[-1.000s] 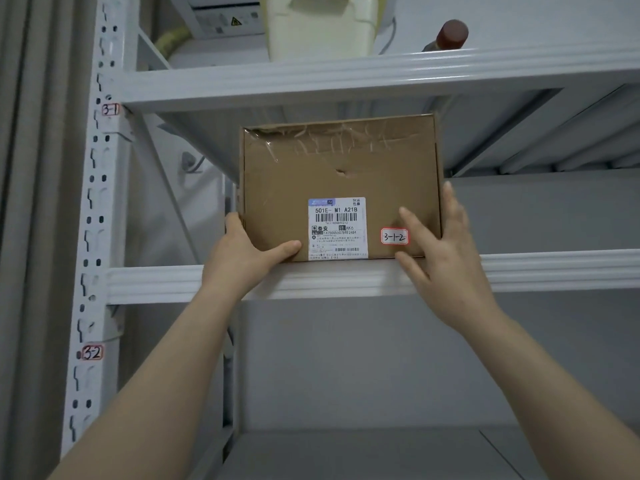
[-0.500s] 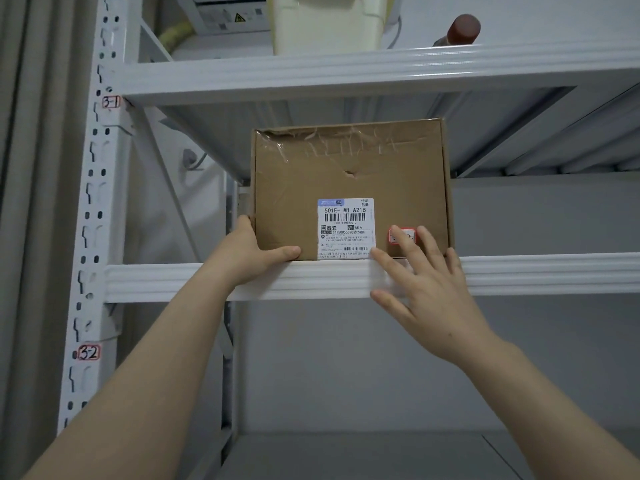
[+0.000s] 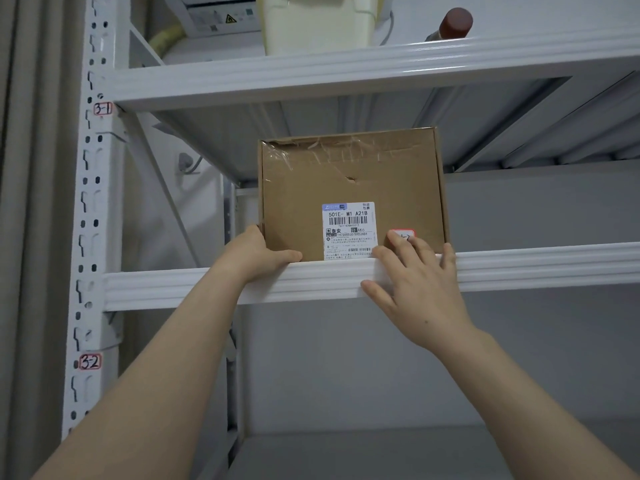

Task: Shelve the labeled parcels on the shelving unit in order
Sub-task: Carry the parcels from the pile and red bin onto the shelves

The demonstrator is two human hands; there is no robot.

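A brown cardboard parcel (image 3: 349,174) stands upright on the white metal shelf (image 3: 519,268), its flat face toward me. It carries a white shipping label (image 3: 348,230) and a small red-edged tag (image 3: 403,234) at the lower right. My left hand (image 3: 258,252) grips the parcel's lower left corner, thumb across the front. My right hand (image 3: 415,282) lies flat with spread fingers over the lower right of the parcel and the shelf's front edge, partly covering the tag.
The white upright post (image 3: 93,209) on the left bears the tags 3-1 (image 3: 103,108) and 3-2 (image 3: 90,362). On the top shelf stand a cream container (image 3: 311,22) and a brown-capped bottle (image 3: 453,24). A lower shelf (image 3: 381,452) lies below. A curtain (image 3: 31,202) hangs at far left.
My right hand slid from the parcel's right edge down onto its lower front and the shelf edge, covering the red-edged tag. The parcel sits a little further right in view.
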